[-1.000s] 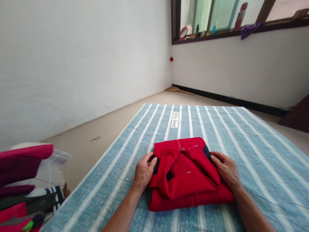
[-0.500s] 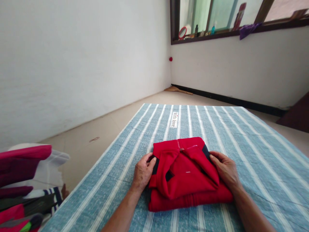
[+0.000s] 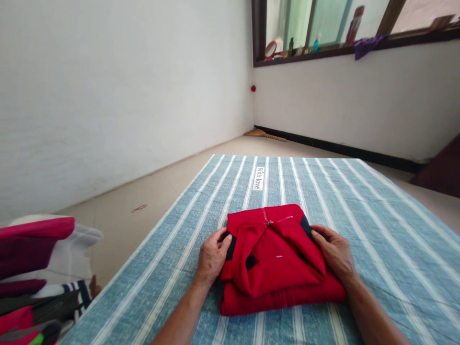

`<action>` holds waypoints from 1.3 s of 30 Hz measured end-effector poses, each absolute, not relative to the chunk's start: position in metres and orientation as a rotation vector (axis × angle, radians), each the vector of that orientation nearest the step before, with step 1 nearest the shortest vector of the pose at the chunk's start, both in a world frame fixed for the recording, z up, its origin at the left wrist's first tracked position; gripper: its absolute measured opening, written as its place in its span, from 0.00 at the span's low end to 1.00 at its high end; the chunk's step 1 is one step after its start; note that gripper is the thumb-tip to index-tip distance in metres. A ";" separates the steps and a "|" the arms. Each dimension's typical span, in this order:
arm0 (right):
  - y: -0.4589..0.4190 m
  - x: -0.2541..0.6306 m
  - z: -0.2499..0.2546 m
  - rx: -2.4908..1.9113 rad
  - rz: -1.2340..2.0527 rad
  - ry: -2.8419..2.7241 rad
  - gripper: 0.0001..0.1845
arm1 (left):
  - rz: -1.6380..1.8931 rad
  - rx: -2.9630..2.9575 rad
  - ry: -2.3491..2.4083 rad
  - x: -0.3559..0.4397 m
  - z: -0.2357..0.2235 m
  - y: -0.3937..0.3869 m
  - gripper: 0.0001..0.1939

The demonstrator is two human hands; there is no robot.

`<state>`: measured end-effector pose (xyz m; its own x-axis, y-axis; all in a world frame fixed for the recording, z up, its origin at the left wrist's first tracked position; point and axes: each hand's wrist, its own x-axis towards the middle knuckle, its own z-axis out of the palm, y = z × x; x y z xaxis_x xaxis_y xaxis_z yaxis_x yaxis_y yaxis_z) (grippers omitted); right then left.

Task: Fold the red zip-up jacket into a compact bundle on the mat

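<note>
A folded red garment [image 3: 276, 261] with dark trim and a zip lies on a blue and white striped mat [image 3: 377, 225]. My left hand [image 3: 212, 256] grips its left edge, fingers curled onto the dark trim. My right hand [image 3: 332, 251] holds its right edge, fingers resting on the fabric. Both forearms reach in from the bottom of the view.
A pile of folded clothes [image 3: 32, 282] in maroon, red, dark and striped fabric lies at the lower left. White walls meet at a corner ahead. A window sill [image 3: 323, 45] holds small bottles and a purple cloth. A broom [image 3: 266, 135] lies on the floor by the far wall.
Both hands stay on the sides of the red garment. Only the view has shifted slightly.
</note>
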<state>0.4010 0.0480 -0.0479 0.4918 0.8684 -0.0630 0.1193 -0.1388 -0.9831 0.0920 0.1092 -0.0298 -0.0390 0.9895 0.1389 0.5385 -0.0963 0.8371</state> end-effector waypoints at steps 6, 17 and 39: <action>0.048 0.401 -0.049 -1.581 0.822 -0.869 0.21 | 1.047 1.659 1.616 0.092 -0.030 0.109 0.19; 0.049 0.403 -0.051 -1.576 0.827 -0.871 0.22 | 1.036 1.661 1.626 0.093 -0.031 0.110 0.22; 0.049 0.400 -0.046 -1.587 0.833 -0.848 0.23 | 1.002 1.653 1.649 0.094 -0.029 0.109 0.27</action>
